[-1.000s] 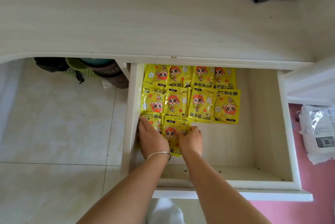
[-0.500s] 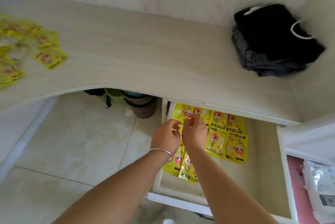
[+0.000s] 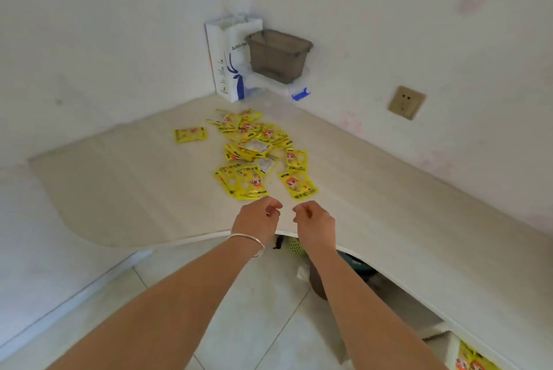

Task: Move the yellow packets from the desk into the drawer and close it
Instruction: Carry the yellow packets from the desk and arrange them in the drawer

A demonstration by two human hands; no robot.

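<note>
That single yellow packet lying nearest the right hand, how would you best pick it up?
Pinch the nearest yellow packet by its near short edge, coming from the desk's front side with the right hand. It lies flat and alone, that edge faces the hand, and no other packet covers it.

Two bare forearms, no sleeves in view. Left hand [image 3: 256, 221] has a thin silver bangle [image 3: 250, 244] at the wrist, plain and smooth. Right hand [image 3: 314, 223] and wrist bare, no ring or watch visible. Nails too blurred to tell.
</note>
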